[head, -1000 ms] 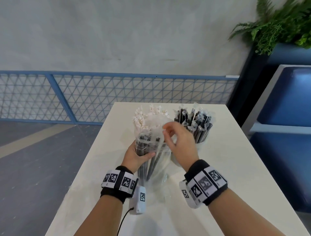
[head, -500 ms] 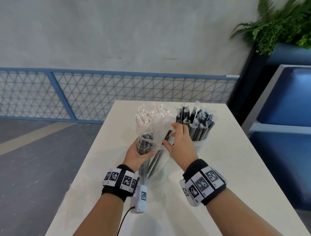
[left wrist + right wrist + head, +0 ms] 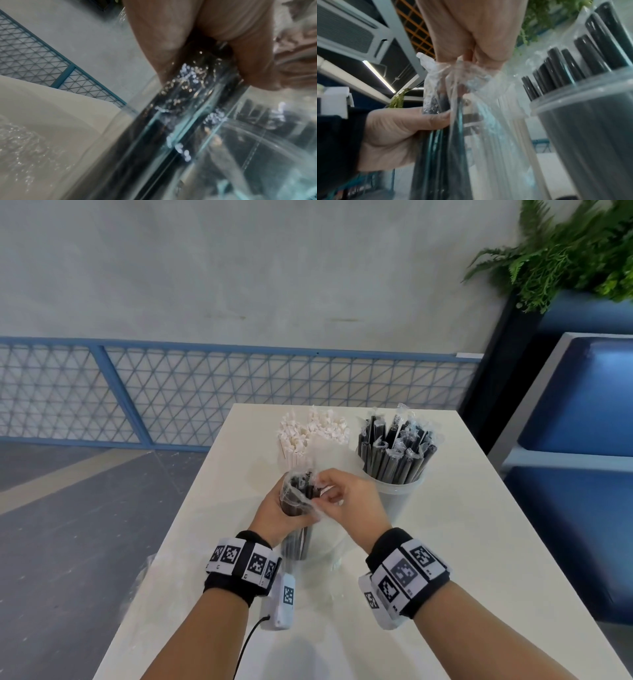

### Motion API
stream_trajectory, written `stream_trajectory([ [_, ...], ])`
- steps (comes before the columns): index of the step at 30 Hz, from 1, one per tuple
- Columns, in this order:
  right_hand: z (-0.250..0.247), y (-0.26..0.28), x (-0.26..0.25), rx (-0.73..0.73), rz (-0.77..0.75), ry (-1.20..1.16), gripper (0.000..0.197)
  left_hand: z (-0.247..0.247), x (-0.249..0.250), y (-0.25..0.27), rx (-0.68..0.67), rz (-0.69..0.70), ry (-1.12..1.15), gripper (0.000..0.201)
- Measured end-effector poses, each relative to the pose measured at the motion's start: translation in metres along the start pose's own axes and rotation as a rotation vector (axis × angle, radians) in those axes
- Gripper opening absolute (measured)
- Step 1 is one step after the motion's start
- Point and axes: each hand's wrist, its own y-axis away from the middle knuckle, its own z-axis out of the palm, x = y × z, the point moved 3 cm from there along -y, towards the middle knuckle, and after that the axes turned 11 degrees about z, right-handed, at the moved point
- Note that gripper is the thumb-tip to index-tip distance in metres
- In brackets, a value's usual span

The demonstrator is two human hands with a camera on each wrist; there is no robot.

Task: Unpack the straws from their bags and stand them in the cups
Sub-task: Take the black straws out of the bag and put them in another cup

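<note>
The left hand point(image 3: 274, 515) covers the middle of the bagged black straws point(image 3: 297, 542); their lower ends blur behind clear film. The white straws' point(image 3: 310, 433) cup is hidden behind the hands. The left wrist view is smeared by film close to the lens. The right hand point(image 3: 471, 31) is cut off by the top edge there.

head cam down, wrist cams close-up

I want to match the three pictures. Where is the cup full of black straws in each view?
Head: the cup of black straws stands right of centre, behind the right hand.
Left wrist: blurred, cannot tell.
Right wrist: at the right edge.
Shared landmark: the clear bag that both hands hold.
</note>
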Motion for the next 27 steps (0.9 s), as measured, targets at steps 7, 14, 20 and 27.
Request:
stream_trajectory([
  [7, 0.012, 0.002, 0.005, 0.044, 0.13, 0.031, 0.065, 0.003, 0.004, 0.002, -0.082, 0.011, -0.009, 0.082],
  [14, 0.032, 0.0, 0.008, 0.075, 0.333, -0.217, 0.059, 0.014, 0.002, 0.001, -0.155, 0.025, -0.146, 0.089],
  [20, 0.038, 0.001, 0.006, 0.044, 0.385, -0.445, 0.031, 0.017, -0.005, 0.0, -0.209, -0.079, -0.219, 0.051],
  [27, 0.019, -0.004, -0.009, 0.026, 0.245, -0.545, 0.027, 0.011, -0.027, 0.005, -0.19, -0.209, -0.145, 0.056],
])
